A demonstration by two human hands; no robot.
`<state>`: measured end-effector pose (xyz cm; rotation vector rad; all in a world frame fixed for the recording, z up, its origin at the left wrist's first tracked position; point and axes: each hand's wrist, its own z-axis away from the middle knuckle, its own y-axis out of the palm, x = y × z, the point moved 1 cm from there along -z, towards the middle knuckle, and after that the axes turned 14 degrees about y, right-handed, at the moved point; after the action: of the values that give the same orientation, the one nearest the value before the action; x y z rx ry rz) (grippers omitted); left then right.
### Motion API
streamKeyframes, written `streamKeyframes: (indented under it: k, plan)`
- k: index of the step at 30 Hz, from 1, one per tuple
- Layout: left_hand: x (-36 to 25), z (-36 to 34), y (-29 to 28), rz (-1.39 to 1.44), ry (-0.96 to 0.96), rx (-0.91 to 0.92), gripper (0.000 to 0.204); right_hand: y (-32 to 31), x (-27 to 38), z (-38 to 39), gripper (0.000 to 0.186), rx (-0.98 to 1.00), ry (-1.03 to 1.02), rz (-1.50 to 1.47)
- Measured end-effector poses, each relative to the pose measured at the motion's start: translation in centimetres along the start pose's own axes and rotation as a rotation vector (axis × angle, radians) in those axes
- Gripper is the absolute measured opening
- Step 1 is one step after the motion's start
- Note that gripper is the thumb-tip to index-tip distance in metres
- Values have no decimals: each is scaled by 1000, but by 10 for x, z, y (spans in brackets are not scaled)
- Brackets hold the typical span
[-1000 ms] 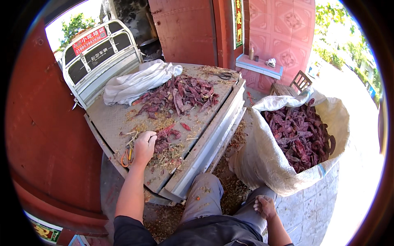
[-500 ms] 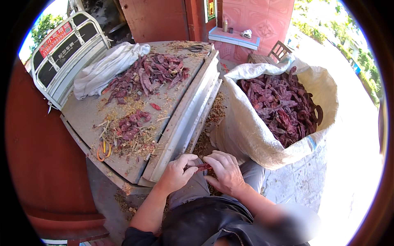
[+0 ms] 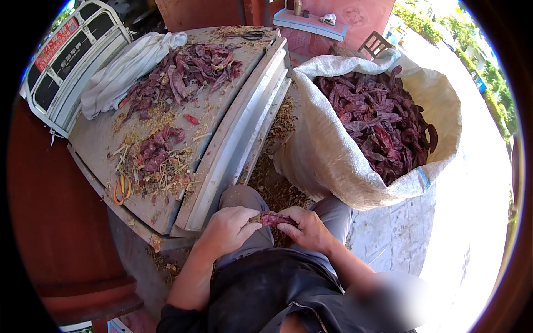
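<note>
A wrinkled dark-red dried chili pepper [image 3: 273, 218] is stretched between my hands, above my lap. My left hand [image 3: 230, 225] pinches one end of it, and my right hand [image 3: 306, 226] is closed on the other. Ahead of me to the left, a large pile of dried chilies [image 3: 180, 72] lies on a flat metal truck bed. A smaller heap of chilies [image 3: 158, 150] sits nearer, among stems and seeds. On my right stands a white woven sack [image 3: 327, 150], its mouth spread wide and filled with dried chilies [image 3: 380, 125].
Orange-and-yellow-handled scissors [image 3: 122, 190] rest at the bed's near left edge. Dark scissors [image 3: 252, 35] lie at its far end. A white cloth sack [image 3: 119, 77] is beside the pile. Behind the open sack are a wooden chair [image 3: 375, 44] and a tiled ledge [image 3: 311, 23].
My hands have drawn slightly apart, so more of the chili shows between them. The view has tilted, and the truck bed and sack appear higher in it.
</note>
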<state>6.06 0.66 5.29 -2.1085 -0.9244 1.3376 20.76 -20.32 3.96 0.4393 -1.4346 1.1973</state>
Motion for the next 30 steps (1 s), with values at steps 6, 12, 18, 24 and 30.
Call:
streamKeyframes:
  k: [6, 12, 18, 24, 30]
  plan:
    - [3, -5, 0, 62, 58, 222, 19, -12, -3, 0, 31, 99, -64, 70]
    - [-9, -11, 18, 82, 258, 274, 21, -15, -6, -12, 47, 488, -109, -9]
    - [-5, -10, 26, -64, 335, 350, 24, -11, -25, -25, 49, 759, 75, -37]
    - [-10, -14, 22, -177, 362, 398, 23, -6, -23, -22, 47, 562, -131, 59]
    - [-2, -8, 28, -191, 350, 467, 15, -1, -26, -23, 45, 551, -97, 197]
